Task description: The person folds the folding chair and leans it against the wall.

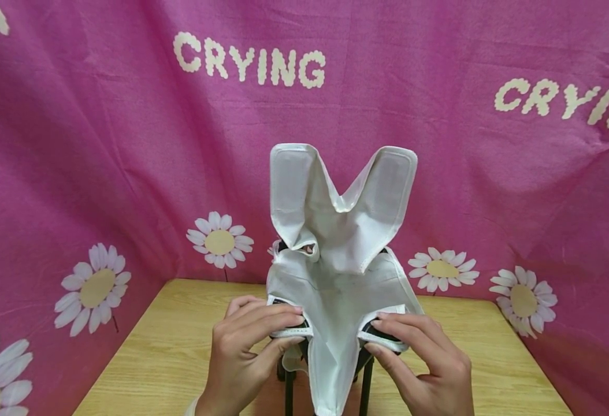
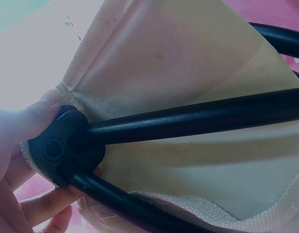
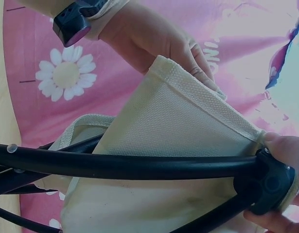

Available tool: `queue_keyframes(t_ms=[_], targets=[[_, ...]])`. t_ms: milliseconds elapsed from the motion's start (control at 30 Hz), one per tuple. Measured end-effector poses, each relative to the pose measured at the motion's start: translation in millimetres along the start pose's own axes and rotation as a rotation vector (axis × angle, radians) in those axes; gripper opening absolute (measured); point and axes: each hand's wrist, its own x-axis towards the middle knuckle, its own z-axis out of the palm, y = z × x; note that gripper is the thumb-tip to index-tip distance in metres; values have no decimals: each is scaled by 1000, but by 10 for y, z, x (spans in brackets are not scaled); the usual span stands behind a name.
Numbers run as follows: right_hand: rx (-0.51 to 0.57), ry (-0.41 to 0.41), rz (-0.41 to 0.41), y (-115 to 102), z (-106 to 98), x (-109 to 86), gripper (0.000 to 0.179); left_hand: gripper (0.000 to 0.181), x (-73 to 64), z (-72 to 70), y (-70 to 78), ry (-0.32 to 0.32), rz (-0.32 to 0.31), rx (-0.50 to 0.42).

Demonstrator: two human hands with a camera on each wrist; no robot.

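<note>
Nearest to my head camera, at the bottom of the picture, are 2 bare hands and the near end of a white fabric sheet (image 1: 335,329). Left hand (image 1: 247,349), lower centre-left: thumb and fingers grip the near left corner of the sheet, with a black joint (image 2: 54,149) between them in the left wrist view. Right hand (image 1: 431,358), lower centre-right: thumb and fingers grip the near right corner, around a 2nd black joint (image 3: 271,184).

I locate the sheet at centre to bottom centre of the head view; its 2 far flaps (image 1: 289,179) stand upright, with a V-shaped gap between them. Black tubes (image 2: 202,116) run from the joints beneath the fabric.

Work surface: a light, wood-grained table (image 1: 143,352) fills the lower part of the head view, on both sides of the hands. Surroundings: a magenta fabric backdrop (image 1: 413,86) covers the rear and both sides, meeting the far table edge at mid-height. I read pale lettering (image 1: 249,60), "CRYING", at upper centre, cut off at the right edge where it repeats. White daisies (image 1: 220,241) with yellow centres line the lower backdrop. Vertical folds and creases cross the cloth.
</note>
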Motion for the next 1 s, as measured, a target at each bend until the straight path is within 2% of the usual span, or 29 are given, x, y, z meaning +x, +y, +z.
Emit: queue_keyframes(t_ms=[500,733,833,1000], targets=[[-18,-12,24,-17,11,4,35,20,2,3,0,3,-5,0],[-40,-27,71,-41,9,-5,37,20,11,6,30,-3,-20,4],[-31,-20,55,-36,11,0,36,20,34,6,52,-1,-15,0],[17,11,-27,-5,24,20,31,20,76,16,62,18,30,-13]])
